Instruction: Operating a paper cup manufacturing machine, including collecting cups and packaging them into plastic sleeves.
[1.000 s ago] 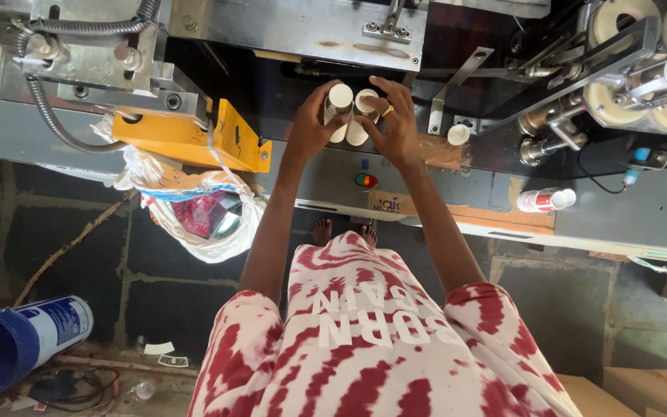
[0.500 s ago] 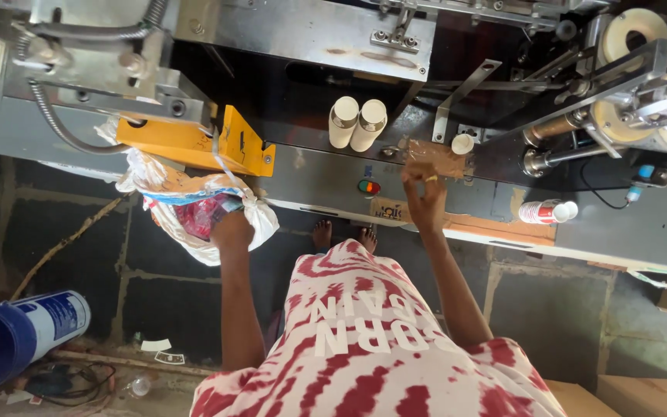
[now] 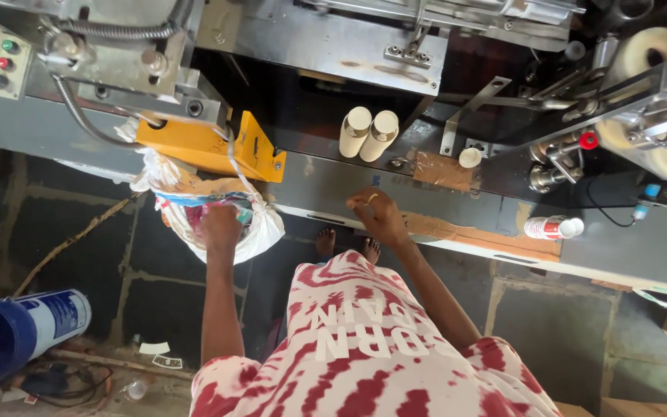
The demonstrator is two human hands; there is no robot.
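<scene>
While left hand grips white bag, right hand fingers curl empty below tubes.

Left hand with fingers sunk out of sight in the white bag, bag's contents mostly hidden, blue bucket cut off at the left edge, film rolls cropped at the right, right hand curled, anything in it too small to tell

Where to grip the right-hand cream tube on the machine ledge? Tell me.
Take the right cream tube around its upper half, from its open right side. It stands nearly upright, and the left cream tube presses close on the other side, so only the right and top are free.
</scene>
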